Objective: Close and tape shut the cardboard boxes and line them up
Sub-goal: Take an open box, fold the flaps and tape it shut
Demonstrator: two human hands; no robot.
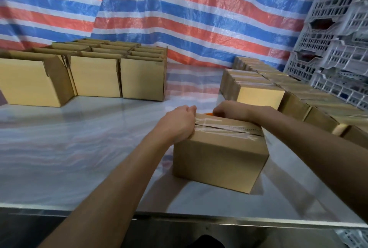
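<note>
Cardboard box [219, 160], crinkly clear tape [225, 128] on seam, gripped at ten o'clock by curled left hand [177, 124]; right hand [231, 111] fisted round orange tool [209, 114] at twelve.

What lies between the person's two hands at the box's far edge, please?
In the head view, a small orange piece shows between the left hand and right hand at the far edge of the box; what it is cannot be told.

Packing area (cardboard boxes [95, 76], crates [338, 28], tarp [179, 18])
</note>
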